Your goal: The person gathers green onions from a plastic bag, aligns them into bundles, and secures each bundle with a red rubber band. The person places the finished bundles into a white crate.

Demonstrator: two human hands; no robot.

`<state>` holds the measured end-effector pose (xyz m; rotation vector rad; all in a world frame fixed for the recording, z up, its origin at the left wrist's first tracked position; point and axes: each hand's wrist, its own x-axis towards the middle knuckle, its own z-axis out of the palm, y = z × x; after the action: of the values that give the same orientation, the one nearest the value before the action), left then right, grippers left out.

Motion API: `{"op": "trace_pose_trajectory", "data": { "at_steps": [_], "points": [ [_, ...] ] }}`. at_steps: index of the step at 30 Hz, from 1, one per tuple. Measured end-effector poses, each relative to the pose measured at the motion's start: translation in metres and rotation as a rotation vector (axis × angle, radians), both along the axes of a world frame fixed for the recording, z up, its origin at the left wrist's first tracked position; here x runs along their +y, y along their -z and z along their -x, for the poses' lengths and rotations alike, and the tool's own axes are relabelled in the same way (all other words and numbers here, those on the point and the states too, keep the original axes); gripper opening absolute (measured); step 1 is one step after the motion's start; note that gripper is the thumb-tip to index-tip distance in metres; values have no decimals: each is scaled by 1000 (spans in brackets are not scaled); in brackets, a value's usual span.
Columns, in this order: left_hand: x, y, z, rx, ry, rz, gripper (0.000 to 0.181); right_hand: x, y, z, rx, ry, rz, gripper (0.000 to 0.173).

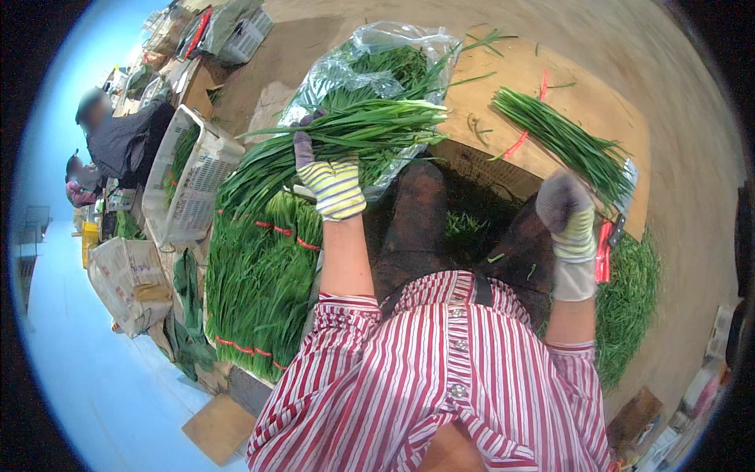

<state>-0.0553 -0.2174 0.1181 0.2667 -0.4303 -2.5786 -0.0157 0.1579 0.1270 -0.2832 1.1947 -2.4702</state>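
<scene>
My left hand (330,177), in a striped glove with grey fingers, grips a loose bunch of garlic chives (377,121). The pale stem ends point right and the green leaves droop left. My right hand (567,215), in a matching glove, is blurred above the near edge of a wooden board (590,76); whether its fingers hold anything is not visible. Just beyond it, another chive bunch (557,138) lies across a red tie strip (518,143) on the board. A knife (616,230) with a dark handle rests at the board's right edge, partly under the leaf tips, beside a bundle of red strips (603,251).
An open clear plastic bag (383,35) of chives lies beyond my left hand. Tied chive bunches (259,283) are stacked at my left; loose greens (628,312) pile at my right. White plastic crates (197,183) and two people (127,135) are farther left.
</scene>
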Motion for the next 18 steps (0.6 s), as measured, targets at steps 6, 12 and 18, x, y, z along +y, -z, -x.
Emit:
{"op": "trace_pose_trajectory", "data": {
  "at_steps": [6,12,18],
  "points": [
    [64,-31,-13,151,118,416,27,-95,-24,-24,-52,-586,-131,87],
    [109,-13,-47,416,-39,1298,17,-157,-2,-6,-371,-31,659,86],
    [86,3,-71,55,473,1370,39,-141,8,-3,-418,-48,408,54]
  ]
}}
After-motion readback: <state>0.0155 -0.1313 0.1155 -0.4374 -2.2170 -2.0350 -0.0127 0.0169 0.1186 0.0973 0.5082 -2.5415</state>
